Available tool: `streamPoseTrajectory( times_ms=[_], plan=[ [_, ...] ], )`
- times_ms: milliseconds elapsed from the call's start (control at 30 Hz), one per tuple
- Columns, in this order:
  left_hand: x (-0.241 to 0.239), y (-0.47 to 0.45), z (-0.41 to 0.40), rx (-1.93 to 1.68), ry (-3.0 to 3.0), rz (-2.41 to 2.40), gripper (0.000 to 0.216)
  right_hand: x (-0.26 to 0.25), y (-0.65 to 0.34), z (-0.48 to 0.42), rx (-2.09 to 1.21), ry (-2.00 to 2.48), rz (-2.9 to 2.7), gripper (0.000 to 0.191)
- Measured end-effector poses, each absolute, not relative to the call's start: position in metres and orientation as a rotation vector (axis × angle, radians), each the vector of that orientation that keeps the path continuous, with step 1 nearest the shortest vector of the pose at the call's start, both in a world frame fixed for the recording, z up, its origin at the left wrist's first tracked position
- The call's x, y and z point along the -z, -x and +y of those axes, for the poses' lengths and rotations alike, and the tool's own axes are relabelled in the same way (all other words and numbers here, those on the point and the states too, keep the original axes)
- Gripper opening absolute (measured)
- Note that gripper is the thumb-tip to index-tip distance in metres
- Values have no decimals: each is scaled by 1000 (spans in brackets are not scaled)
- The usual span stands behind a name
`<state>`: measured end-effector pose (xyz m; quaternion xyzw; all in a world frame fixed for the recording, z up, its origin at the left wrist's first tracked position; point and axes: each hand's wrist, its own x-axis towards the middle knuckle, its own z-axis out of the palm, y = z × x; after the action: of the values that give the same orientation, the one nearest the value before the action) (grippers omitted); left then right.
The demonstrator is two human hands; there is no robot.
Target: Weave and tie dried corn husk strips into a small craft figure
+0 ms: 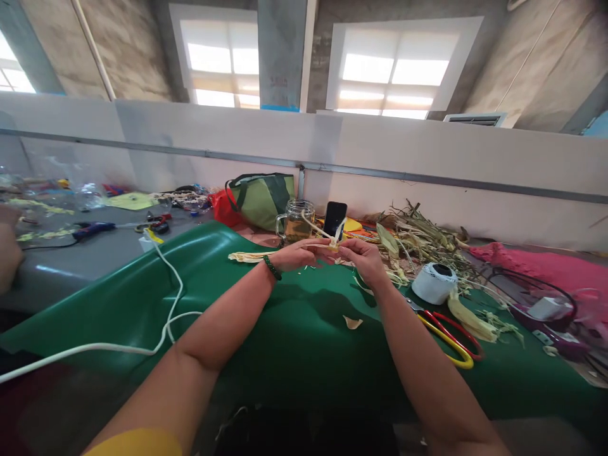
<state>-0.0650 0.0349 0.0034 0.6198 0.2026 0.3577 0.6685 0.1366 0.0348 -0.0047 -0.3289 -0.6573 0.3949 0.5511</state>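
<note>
Over the green mat (294, 354), both my hands meet around pale strips of dried husk (335, 242) that stick up between the fingers. My left hand (299, 253), with a dark green bead bracelet at the wrist, is closed on the strips from the left. From the right, my right hand (363, 258) pinches the same piece. A bundle of pale husk strips (249, 256) lies just left of my left hand. One small husk scrap (352, 323) rests on the mat below the hands. The fingertips partly hide the held piece.
A glass mug (299, 223) and a phone (335, 216) stand behind the hands. Dried husks (422, 244) pile up at right, near a white roll (434, 283) and scissors (451, 335). A white cable (161, 342) crosses the left. Another person's arm (8, 247) shows at far left.
</note>
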Motion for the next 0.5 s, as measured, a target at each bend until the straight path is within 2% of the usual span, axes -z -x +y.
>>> streamPoseTrajectory(
  times_ms=[167,367,500],
  plan=[
    [-20,79,31,-586,-1287,372,47,-2,-148,31,-929,784,-1717,22],
    [-24,78,23,-535,-1367,445,68,-6,-151,28,-786,800,-1848,18],
    [-13,64,25,-696,-1602,736,47,0,-141,30,-707,832,-1920,19]
  ],
)
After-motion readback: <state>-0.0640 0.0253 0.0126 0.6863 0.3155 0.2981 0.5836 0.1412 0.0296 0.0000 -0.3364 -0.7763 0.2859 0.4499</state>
